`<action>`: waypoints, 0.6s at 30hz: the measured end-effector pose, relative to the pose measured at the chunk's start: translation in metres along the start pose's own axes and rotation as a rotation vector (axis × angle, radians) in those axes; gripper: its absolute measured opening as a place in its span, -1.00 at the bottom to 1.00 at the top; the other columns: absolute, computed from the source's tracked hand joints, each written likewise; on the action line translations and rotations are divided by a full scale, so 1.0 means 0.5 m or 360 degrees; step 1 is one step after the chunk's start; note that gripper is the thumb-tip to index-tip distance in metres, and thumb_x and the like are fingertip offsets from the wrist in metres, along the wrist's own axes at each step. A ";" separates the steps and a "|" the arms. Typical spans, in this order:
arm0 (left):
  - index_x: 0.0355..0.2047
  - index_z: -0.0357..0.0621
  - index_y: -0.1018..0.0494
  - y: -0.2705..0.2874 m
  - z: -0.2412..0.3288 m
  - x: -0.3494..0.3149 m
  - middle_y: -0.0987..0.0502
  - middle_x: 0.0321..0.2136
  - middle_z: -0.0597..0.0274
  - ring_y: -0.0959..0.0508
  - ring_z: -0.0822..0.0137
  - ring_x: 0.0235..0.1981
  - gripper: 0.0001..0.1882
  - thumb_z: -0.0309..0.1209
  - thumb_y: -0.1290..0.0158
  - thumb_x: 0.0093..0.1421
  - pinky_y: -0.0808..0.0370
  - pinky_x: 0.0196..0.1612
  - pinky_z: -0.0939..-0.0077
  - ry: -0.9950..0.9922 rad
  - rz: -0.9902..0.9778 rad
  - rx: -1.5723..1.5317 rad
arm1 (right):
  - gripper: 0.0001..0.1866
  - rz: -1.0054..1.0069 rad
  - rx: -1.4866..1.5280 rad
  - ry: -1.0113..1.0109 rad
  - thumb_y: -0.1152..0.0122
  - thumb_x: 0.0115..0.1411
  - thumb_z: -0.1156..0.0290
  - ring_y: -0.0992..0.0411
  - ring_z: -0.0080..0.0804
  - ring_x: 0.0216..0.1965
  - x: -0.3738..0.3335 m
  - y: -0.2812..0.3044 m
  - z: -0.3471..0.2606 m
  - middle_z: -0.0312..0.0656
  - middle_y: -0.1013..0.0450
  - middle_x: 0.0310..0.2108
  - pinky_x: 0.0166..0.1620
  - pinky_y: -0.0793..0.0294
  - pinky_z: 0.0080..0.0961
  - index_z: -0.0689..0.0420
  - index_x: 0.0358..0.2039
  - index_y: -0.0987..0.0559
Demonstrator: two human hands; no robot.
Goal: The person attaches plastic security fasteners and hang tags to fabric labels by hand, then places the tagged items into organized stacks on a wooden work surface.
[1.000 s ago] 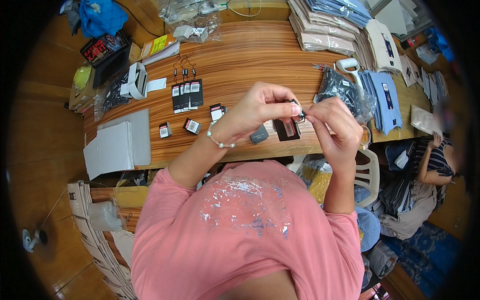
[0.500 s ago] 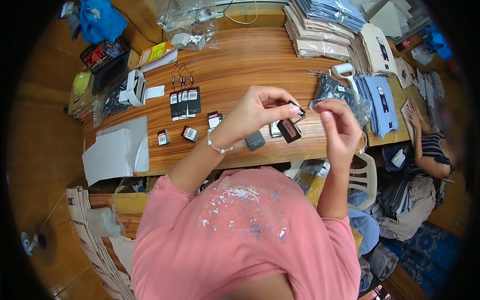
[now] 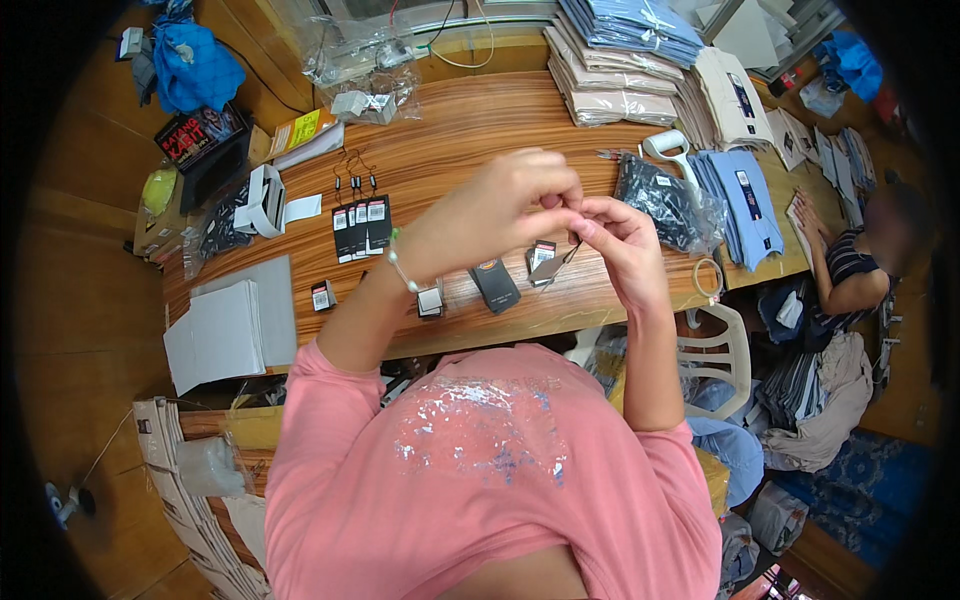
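Note:
Above the table's front half, my left hand (image 3: 530, 205) and my right hand (image 3: 625, 250) meet fingertip to fingertip. Both are pinched around the thin black string of a hang tag (image 3: 550, 268), which dangles tilted below the fingers. Exactly where each fingertip grips the string is hidden. Beneath lie a small pile of barcoded tags (image 3: 543, 250) and a dark hang tag stack (image 3: 495, 287). Under my left forearm is another small tag pile (image 3: 430, 302). Farther left, several black tags (image 3: 362, 228) lie in a row with their strings stretched away from me.
A bagged bundle of black strings (image 3: 668, 205), a white tag gun-like tool (image 3: 664, 146) and folded blue shirts (image 3: 742, 205) are at the right. Wrapped shirts (image 3: 610, 95) stack behind. White paper (image 3: 215, 325) lies left. Another person's arm (image 3: 845, 290) rests at the far right.
My right hand has moved left and closed its fingertips against my left hand's at the string. The hang tag has swung and turned below them. The whole view has shifted slightly.

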State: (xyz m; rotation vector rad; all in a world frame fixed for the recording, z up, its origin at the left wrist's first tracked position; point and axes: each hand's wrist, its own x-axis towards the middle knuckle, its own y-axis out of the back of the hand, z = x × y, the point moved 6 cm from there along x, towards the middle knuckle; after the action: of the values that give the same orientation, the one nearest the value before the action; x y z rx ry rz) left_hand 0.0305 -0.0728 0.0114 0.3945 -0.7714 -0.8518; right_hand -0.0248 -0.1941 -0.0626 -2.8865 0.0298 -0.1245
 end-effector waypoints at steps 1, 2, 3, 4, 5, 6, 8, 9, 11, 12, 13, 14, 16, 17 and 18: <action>-0.46 -0.30 -0.41 0.006 0.000 0.005 -0.38 -0.54 0.14 -0.42 0.30 -0.48 -0.80 -0.41 -0.12 -0.03 -0.35 -0.44 0.51 0.0023 -0.0036 -0.0120 | -0.82 -0.0044 -0.0020 0.0042 -0.09 0.11 0.50 -0.41 -0.58 -0.36 0.002 -0.002 -0.004 -0.22 -0.47 -0.36 -0.25 -0.38 -0.67 0.28 -0.26 -0.51; -0.47 -0.32 -0.41 0.015 0.005 0.012 -0.38 -0.53 0.15 -0.43 0.32 -0.47 -0.81 -0.41 -0.10 0.00 -0.36 -0.41 0.51 0.0055 -0.0070 -0.0113 | -0.82 -0.0087 -0.0039 0.0082 -0.08 0.11 0.50 -0.42 -0.56 -0.35 0.005 -0.004 -0.007 -0.21 -0.47 -0.36 -0.25 -0.38 -0.67 0.28 -0.26 -0.50; -0.48 -0.32 -0.41 0.022 0.011 0.018 -0.38 -0.53 0.16 -0.43 0.33 -0.47 -0.82 -0.42 -0.09 0.01 -0.36 -0.41 0.52 0.0020 -0.0086 -0.0079 | -0.82 -0.0131 -0.0057 0.0123 -0.08 0.12 0.50 -0.43 -0.54 -0.35 0.007 -0.008 -0.011 -0.21 -0.47 -0.35 -0.25 -0.38 -0.66 0.27 -0.26 -0.49; -0.48 -0.31 -0.41 0.028 0.014 0.024 -0.39 -0.53 0.17 -0.43 0.34 -0.48 -0.83 -0.42 -0.09 0.01 -0.36 -0.41 0.53 -0.0015 -0.0101 -0.0045 | -0.81 -0.0135 0.0014 0.0096 -0.07 0.12 0.51 -0.44 -0.53 -0.33 0.009 -0.011 -0.011 -0.20 -0.47 -0.35 -0.25 -0.38 -0.65 0.27 -0.24 -0.46; -0.49 -0.31 -0.42 0.033 0.014 0.029 -0.39 -0.53 0.18 -0.43 0.35 -0.48 -0.83 -0.43 -0.09 0.02 -0.36 -0.41 0.54 -0.0048 -0.0117 -0.0005 | -0.80 -0.0142 0.0088 0.0071 -0.06 0.12 0.52 -0.44 -0.51 -0.31 0.013 -0.019 -0.015 -0.19 -0.47 -0.34 -0.24 -0.39 -0.64 0.27 -0.22 -0.44; -0.51 -0.29 -0.42 0.039 0.012 0.034 -0.39 -0.54 0.22 -0.41 0.40 -0.49 -0.85 -0.43 -0.09 0.01 -0.35 -0.42 0.56 -0.0067 -0.0092 0.0000 | -0.79 -0.0150 0.0162 0.0046 -0.06 0.12 0.52 -0.44 -0.50 -0.30 0.018 -0.027 -0.017 -0.18 -0.47 -0.34 -0.23 -0.40 -0.63 0.26 -0.21 -0.41; -0.50 -0.28 -0.43 0.053 0.007 0.045 -0.38 -0.54 0.23 -0.40 0.42 -0.49 -0.85 -0.43 -0.10 0.01 -0.34 -0.42 0.56 -0.0085 -0.0046 0.0031 | -0.77 -0.0223 0.0139 0.0013 -0.05 0.12 0.55 -0.44 -0.47 -0.26 0.028 -0.044 -0.017 -0.16 -0.46 -0.33 -0.21 -0.40 -0.62 0.25 -0.18 -0.37; -0.50 -0.28 -0.43 0.061 0.005 0.053 -0.38 -0.55 0.24 -0.39 0.43 -0.49 -0.85 -0.42 -0.10 0.01 -0.33 -0.42 0.57 -0.0096 -0.0024 0.0045 | -0.76 -0.0257 0.0127 -0.0003 -0.05 0.12 0.56 -0.44 -0.46 -0.24 0.034 -0.051 -0.014 -0.15 -0.46 -0.33 -0.20 -0.41 -0.62 0.24 -0.17 -0.35; -0.49 -0.28 -0.44 0.076 -0.008 0.064 -0.37 -0.55 0.29 -0.36 0.46 -0.50 -0.84 -0.42 -0.11 0.01 -0.32 -0.42 0.61 -0.0018 -0.0048 0.0037 | -0.72 -0.0340 0.0106 0.0014 -0.04 0.11 0.56 -0.43 -0.47 -0.21 0.044 -0.063 -0.008 -0.13 -0.46 -0.31 -0.17 -0.41 -0.60 0.24 -0.13 -0.34; -0.49 -0.28 -0.44 0.085 -0.016 0.068 -0.37 -0.55 0.30 -0.36 0.47 -0.51 -0.84 -0.42 -0.11 0.02 -0.32 -0.42 0.62 0.0006 -0.0064 0.0043 | -0.71 -0.0356 0.0080 0.0002 -0.04 0.11 0.57 -0.43 -0.46 -0.21 0.049 -0.068 -0.009 -0.12 -0.46 -0.30 -0.17 -0.41 -0.60 0.25 -0.13 -0.34; -0.49 -0.28 -0.44 0.094 -0.026 0.073 -0.37 -0.55 0.31 -0.36 0.48 -0.51 -0.84 -0.42 -0.10 0.02 -0.32 -0.41 0.63 0.0030 -0.0080 0.0048 | -0.71 -0.0373 0.0053 -0.0010 -0.04 0.11 0.57 -0.43 -0.46 -0.21 0.053 -0.071 -0.008 -0.12 -0.47 -0.29 -0.17 -0.41 -0.60 0.25 -0.12 -0.34; -0.48 -0.29 -0.44 0.101 -0.040 0.076 -0.37 -0.55 0.34 -0.35 0.53 -0.51 -0.83 -0.41 -0.10 0.04 -0.31 -0.42 0.65 0.0047 -0.0077 0.0059 | -0.68 -0.0345 -0.0041 -0.0017 -0.04 0.09 0.59 -0.44 -0.45 -0.21 0.059 -0.069 -0.004 -0.08 -0.46 -0.26 -0.17 -0.42 -0.61 0.27 -0.10 -0.34; -0.48 -0.29 -0.44 0.121 -0.058 0.082 -0.38 -0.54 0.36 -0.35 0.56 -0.50 -0.83 -0.40 -0.09 0.05 -0.30 -0.42 0.68 0.0107 -0.0072 0.0012 | -0.67 -0.0369 0.0060 -0.0029 -0.05 0.08 0.60 -0.44 -0.45 -0.21 0.071 -0.074 0.000 -0.06 -0.46 -0.25 -0.17 -0.42 -0.60 0.28 -0.09 -0.34; -0.48 -0.29 -0.44 0.128 -0.067 0.085 -0.39 -0.53 0.36 -0.35 0.57 -0.49 -0.83 -0.40 -0.09 0.06 -0.30 -0.42 0.69 0.0134 -0.0069 -0.0019 | -0.66 -0.0375 0.0107 -0.0039 -0.05 0.08 0.60 -0.44 -0.44 -0.22 0.075 -0.076 0.002 -0.05 -0.46 -0.24 -0.17 -0.43 -0.60 0.29 -0.09 -0.34; -0.48 -0.28 -0.44 0.138 -0.072 0.086 -0.40 -0.54 0.39 -0.35 0.60 -0.48 -0.82 -0.38 -0.09 0.07 -0.30 -0.42 0.72 0.0139 -0.0039 0.0059 | -0.64 -0.0372 0.0172 -0.0049 -0.05 0.07 0.60 -0.45 -0.45 -0.23 0.076 -0.081 -0.003 -0.04 -0.46 -0.24 -0.16 -0.43 -0.60 0.30 -0.07 -0.33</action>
State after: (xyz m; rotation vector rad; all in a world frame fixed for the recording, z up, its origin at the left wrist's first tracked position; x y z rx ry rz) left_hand 0.1111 -0.0642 0.0475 0.4718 -0.7036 -0.8386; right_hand 0.0136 -0.1564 -0.0479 -2.7733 -0.3109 -0.1201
